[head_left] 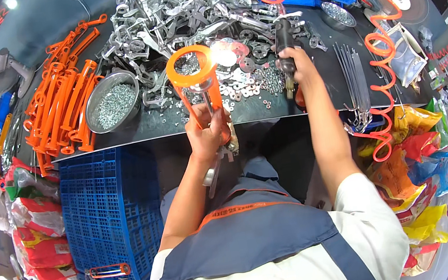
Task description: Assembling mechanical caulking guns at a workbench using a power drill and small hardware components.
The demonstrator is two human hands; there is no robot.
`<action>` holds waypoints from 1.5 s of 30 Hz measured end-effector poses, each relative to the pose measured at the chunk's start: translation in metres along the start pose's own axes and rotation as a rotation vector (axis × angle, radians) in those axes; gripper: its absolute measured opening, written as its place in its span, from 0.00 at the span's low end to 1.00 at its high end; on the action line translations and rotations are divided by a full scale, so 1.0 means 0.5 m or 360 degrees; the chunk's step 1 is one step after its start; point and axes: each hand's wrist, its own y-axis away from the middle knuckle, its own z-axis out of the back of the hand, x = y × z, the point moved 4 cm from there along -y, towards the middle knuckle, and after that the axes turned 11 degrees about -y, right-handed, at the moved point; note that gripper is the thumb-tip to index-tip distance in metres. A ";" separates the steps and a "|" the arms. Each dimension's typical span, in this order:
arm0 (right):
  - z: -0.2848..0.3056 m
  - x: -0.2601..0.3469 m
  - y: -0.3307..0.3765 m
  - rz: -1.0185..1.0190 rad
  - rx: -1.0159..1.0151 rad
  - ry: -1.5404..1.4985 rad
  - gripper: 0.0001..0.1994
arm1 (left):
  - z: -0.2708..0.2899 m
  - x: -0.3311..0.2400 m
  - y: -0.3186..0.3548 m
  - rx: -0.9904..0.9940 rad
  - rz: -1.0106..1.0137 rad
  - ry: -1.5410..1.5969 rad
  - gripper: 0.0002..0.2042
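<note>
Our left hand [207, 134] gripped the orange frame [197, 81], standing upright. Our right hand [299, 66] squeezed the black tool [283, 40], just right of it.

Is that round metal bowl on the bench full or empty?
Partly full. The metal bowl holds a heap of small shiny metal bits, likely screws, that covers its bottom but stays below the rim.

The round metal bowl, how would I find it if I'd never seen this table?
Start at the dark worktable and go to its left half. Beside the stack of orange frames sits the round metal bowl, the only one there filled with small silvery screws.
</note>
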 end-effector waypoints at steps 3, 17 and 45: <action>-0.104 0.034 0.129 0.0534 -0.0025 -0.0200 0.17 | -0.004 0.008 0.002 0.0038 -0.0032 0.0093 0.05; -0.124 -0.035 0.161 0.1145 0.0093 0.0674 0.15 | 0.001 0.019 -0.006 0.0028 0.0000 -0.0040 0.04; -0.607 0.221 0.208 0.1126 0.0836 0.0554 0.06 | -0.007 0.007 -0.015 0.0020 0.0097 -0.0048 0.06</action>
